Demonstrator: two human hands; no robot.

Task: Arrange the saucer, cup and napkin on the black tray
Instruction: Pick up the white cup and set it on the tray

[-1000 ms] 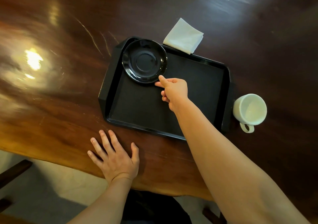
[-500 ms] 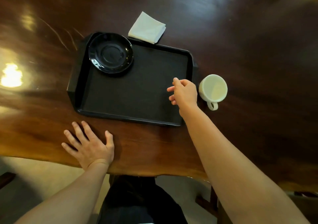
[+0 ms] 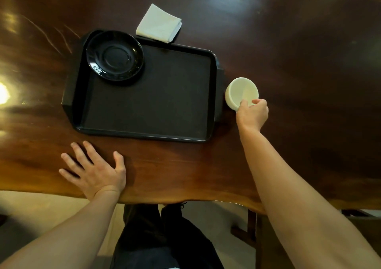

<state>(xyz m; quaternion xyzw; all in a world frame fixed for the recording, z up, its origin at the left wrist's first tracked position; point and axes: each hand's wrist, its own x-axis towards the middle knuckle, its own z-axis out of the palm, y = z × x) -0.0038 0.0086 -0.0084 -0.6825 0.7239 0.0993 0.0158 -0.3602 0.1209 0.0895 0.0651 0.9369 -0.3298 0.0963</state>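
A black tray (image 3: 148, 111) lies on the dark wooden table. A glossy black saucer (image 3: 114, 55) sits in the tray's far left corner. A folded white napkin (image 3: 158, 23) lies on the table just beyond the tray's far edge. A white cup (image 3: 241, 92) stands on the table to the right of the tray, and my right hand (image 3: 252, 115) grips its near side, hiding the handle. My left hand (image 3: 93, 170) rests flat with fingers spread on the table near the front edge, in front of the tray.
The wooden table (image 3: 299, 62) stretches wide on the right and at the back, with glare spots at the left. Its front edge runs just behind my left wrist. My dark trousers (image 3: 156, 237) and a chair frame (image 3: 250, 227) show below it.
My right hand left the saucer, crossed the tray to the right and closed on the cup. The left hand stayed flat on the table. The camera view shifted.
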